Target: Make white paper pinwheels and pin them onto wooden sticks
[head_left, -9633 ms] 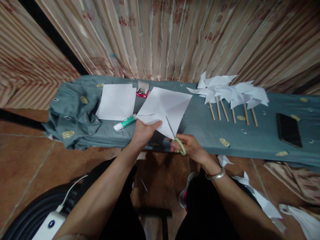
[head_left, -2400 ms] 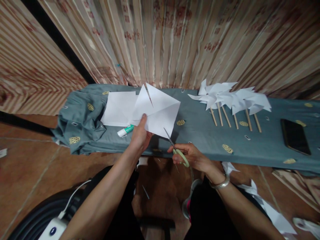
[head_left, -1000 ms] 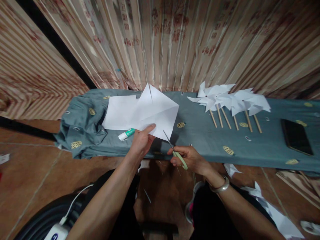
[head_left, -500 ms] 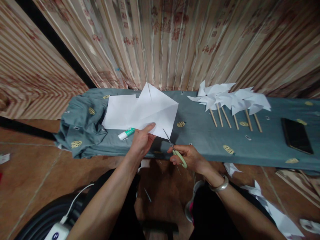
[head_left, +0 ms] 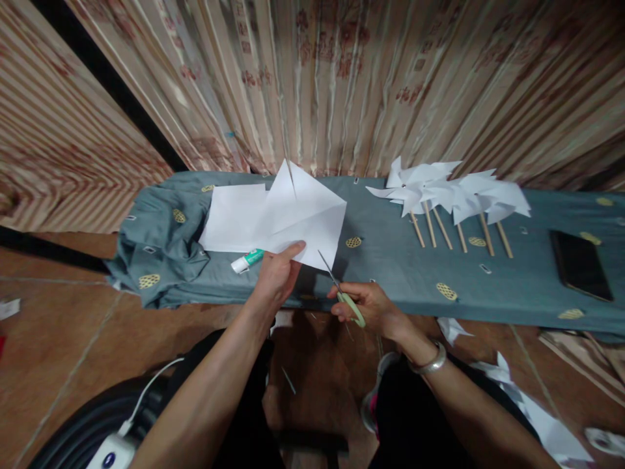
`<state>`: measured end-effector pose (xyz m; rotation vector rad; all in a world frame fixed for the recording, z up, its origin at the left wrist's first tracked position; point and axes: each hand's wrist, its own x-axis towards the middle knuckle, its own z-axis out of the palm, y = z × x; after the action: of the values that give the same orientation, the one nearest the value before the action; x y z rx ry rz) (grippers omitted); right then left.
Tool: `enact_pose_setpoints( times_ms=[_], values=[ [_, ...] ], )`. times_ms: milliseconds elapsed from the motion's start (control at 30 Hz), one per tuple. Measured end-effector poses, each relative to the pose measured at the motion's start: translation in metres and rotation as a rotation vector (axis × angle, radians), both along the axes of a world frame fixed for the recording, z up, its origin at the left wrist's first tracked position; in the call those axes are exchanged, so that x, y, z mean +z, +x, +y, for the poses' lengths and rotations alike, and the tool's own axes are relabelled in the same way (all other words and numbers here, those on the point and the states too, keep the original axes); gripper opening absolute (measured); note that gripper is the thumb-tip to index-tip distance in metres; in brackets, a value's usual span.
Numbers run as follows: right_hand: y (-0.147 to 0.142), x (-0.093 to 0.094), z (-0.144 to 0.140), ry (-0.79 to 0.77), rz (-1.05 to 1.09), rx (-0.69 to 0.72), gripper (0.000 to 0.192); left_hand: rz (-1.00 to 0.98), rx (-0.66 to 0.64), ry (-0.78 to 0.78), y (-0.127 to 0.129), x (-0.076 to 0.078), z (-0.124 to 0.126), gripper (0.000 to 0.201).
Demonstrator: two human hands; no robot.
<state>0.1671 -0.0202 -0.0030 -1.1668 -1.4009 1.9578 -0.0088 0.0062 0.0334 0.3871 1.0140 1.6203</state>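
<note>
Open cloth [head_left: 390, 260] is lying between the held sheet [head_left: 303, 215] and the pinwheels [head_left: 449, 189]. A glue stick [head_left: 247, 260] is sitting just left; a phone [head_left: 581, 264] is occupying the far right.

Two bare hands: left hand [head_left: 276, 279], right hand [head_left: 367, 307]. One pair of green-handled metal scissors [head_left: 342, 292]. Two white paper sheets: one creased square sheet [head_left: 305, 215] held up, one flat sheet [head_left: 233, 217] on the cloth. One white-and-green glue stick [head_left: 247, 260]. Six white paper pinwheels on wooden sticks [head_left: 452, 195], going by the sticks. One black smartphone [head_left: 581, 264]. One grey-blue patterned cloth [head_left: 395, 260]. One silver bangle [head_left: 428, 362].
</note>
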Motion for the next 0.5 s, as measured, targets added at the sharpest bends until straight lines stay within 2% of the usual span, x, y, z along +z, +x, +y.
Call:
enact_pose_setpoints(
  times_ms=[300,500],
  values=[
    [-0.0018,0.0021,-0.0012,-0.010,-0.017,-0.013,0.049,-0.004,0.005,-0.020,-0.0003,0.0006,0.0003,0.043],
    [0.0007,-0.0015,-0.0016,0.067,-0.022,0.032,0.047,0.006,-0.047,-0.005,0.0006,-0.0016,-0.0015,0.042]
  ],
)
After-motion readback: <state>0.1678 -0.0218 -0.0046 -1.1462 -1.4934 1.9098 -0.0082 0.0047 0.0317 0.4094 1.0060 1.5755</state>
